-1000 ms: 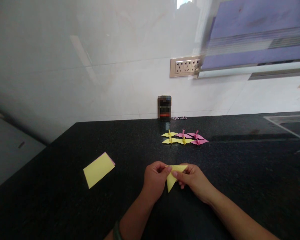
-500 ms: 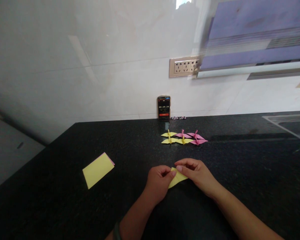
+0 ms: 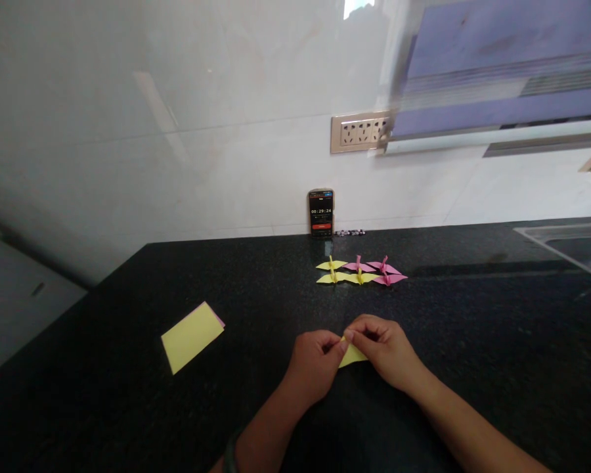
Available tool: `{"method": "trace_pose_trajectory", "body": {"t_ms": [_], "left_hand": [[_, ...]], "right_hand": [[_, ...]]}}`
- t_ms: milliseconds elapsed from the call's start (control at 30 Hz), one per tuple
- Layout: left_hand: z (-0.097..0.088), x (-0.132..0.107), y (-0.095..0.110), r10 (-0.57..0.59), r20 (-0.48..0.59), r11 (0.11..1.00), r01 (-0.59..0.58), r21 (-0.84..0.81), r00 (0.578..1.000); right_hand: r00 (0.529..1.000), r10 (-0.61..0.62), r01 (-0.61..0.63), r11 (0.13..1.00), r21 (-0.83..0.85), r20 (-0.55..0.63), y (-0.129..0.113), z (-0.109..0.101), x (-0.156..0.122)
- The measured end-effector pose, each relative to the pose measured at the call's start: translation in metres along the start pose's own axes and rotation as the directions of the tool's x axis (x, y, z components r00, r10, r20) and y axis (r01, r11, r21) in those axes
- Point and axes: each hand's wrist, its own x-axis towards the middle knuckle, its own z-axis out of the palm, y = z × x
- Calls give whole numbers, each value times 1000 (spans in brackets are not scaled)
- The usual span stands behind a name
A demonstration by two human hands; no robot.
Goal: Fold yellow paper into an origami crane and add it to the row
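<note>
A small folded piece of yellow paper [image 3: 352, 355] is pinched between both my hands, low over the dark countertop. My left hand [image 3: 316, 362] grips its left side, thumb and fingers closed near the top corner. From the right, my right hand [image 3: 385, 348] pinches the same top corner, its thumb almost touching the left thumb. Fingers cover the upper part of the paper. Just beyond the hands, yellow paper cranes [image 3: 333, 278] and pink paper cranes [image 3: 387, 279] stand close together in two rows.
A stack of yellow paper [image 3: 193, 338], with pink showing beneath, lies on the black countertop [image 3: 256, 295] at left. Against the wall leans a phone [image 3: 321, 213] showing a timer, beside a beaded strap [image 3: 349, 232]. A sink edge [image 3: 561, 253] is at far right.
My hands have drawn closer together at the paper's top corner, so less of the paper shows. The view has shifted slightly; the cranes and stack stay put.
</note>
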Motion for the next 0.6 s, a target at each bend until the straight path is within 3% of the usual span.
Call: {"method": "trace_pose_trajectory", "body": {"t_ms": [100, 300, 467, 533, 600], "left_hand": [[0, 0, 1, -12, 11, 1000, 12, -11, 1000], [-2, 0, -1, -6, -11, 1000, 6, -2, 1000], [-5, 3, -1, -62, -53, 997, 59, -53, 997], [-4, 3, 3, -123, 33, 975, 127, -182, 992], [-3, 2, 7, -144, 164, 912, 195, -360, 976]], "right_hand": [[995, 79, -75, 995, 73, -54, 3, -7, 3], [988, 116, -105, 989, 100, -106, 9, -18, 6], [951, 74, -62, 997, 50, -301, 7, -29, 6], [900, -161, 102, 981, -164, -405, 3, -28, 3], [857, -459, 350, 851, -391, -232, -1, -21, -2]]}}
